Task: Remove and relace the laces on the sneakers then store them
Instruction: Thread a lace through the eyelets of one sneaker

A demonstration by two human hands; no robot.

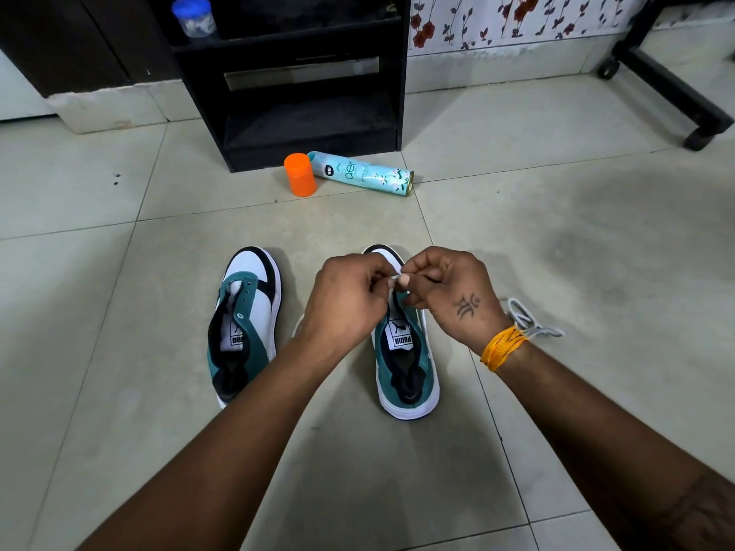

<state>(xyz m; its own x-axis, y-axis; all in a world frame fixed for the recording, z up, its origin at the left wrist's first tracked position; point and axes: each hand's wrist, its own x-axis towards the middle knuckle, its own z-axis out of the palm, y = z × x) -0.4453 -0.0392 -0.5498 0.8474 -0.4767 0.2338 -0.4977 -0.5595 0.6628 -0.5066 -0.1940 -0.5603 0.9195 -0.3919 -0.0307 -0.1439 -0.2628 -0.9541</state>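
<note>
Two teal-and-white sneakers were seen side by side on the tiled floor, the left sneaker [244, 324] stripped of its lace. Above the right sneaker [405, 351], a white lace tip [395, 278] was pinched between the left hand [346, 300] and the right hand [449, 296], fingers curled tight. A loose lace [529, 320] was left lying just beyond the right wrist. An eyelet could easily be skipped, or the tip dropped, since the eyelets were hidden by the hands.

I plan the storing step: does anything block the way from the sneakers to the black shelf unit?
Partly. An orange cap and a lying spray can sit before the black shelf unit, beyond both sneakers.
</note>
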